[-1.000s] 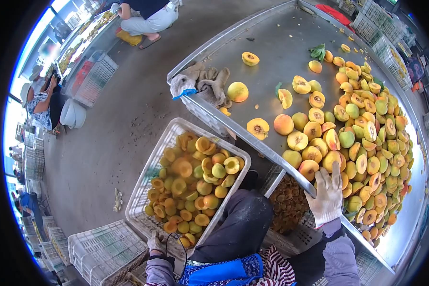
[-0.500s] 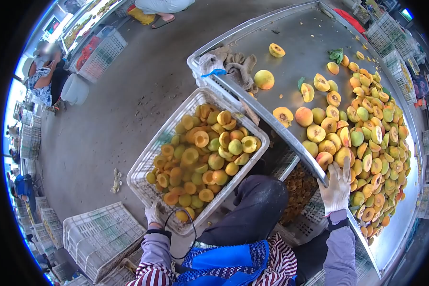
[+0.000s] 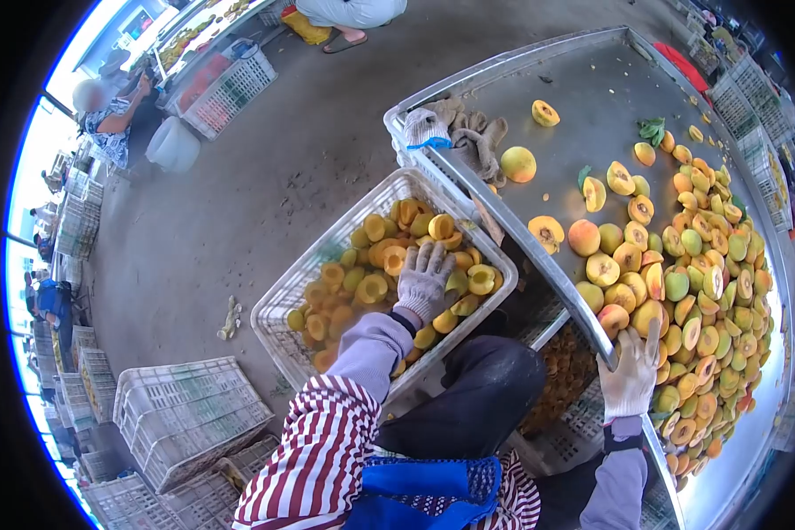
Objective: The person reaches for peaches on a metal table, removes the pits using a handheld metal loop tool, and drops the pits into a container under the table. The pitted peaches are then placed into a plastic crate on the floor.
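Note:
My left hand point(image 3: 424, 281), in a knitted work glove, lies with fingers spread on pitted peach halves point(image 3: 373, 288) in a white plastic crate point(image 3: 274, 305). Its palm faces down; it does not appear to be closed round any piece. My right hand point(image 3: 629, 371), also gloved, rests at the near rim of the metal table point(image 3: 539, 256). Its fingers stretch out against the cut peaches point(image 3: 680, 283) heaped there, some with stones still in them. Whether its palm presses on the rim is hidden.
Grey cloths point(image 3: 477, 146) lie at the table's left corner. Under the table, a crate holds brown peach stones point(image 3: 567, 371). A closed-up white crate point(image 3: 185, 415) stands at lower left. Another person point(image 3: 110, 124) sits far left beside a white bucket point(image 3: 175, 144).
My left hand has left the crate's near left corner and moved up and right onto the peach halves inside. My right hand stays at the table rim. The whole view has shifted slightly.

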`<state>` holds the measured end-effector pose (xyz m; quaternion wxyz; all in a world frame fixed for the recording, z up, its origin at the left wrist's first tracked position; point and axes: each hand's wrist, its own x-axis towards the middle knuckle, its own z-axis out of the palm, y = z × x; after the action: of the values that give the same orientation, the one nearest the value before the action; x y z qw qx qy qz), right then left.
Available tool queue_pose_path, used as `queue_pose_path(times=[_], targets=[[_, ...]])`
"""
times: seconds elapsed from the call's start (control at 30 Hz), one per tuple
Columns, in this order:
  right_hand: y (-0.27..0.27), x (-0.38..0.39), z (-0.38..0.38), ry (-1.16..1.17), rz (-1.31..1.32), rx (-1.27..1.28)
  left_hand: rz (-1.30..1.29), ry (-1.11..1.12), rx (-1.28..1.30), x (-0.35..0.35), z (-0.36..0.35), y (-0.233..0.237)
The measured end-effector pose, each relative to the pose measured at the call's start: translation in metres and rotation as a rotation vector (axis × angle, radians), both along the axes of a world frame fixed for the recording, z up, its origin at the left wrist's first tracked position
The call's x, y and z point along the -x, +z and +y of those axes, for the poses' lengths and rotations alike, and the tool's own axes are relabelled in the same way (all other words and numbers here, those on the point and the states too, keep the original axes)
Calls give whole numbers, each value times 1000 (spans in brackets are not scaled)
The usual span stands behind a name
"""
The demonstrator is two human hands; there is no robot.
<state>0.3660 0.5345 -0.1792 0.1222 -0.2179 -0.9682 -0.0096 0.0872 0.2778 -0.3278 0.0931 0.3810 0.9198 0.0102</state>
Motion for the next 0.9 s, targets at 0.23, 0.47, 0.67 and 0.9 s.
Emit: queue_pose_path(times=[0.23, 0.47, 0.67, 0.9], targets=[[7, 10, -4, -33, -21, -11, -71, -147, 145, 62, -7, -8], [6, 6, 0, -60, -58, -16, -471, 246, 184, 61, 8, 19], [3, 3, 2, -50, -62, -32, 74, -287, -356, -15, 12, 11], [4, 2, -2, -142, -141, -57, -196, -154, -354, -38, 8, -15]])
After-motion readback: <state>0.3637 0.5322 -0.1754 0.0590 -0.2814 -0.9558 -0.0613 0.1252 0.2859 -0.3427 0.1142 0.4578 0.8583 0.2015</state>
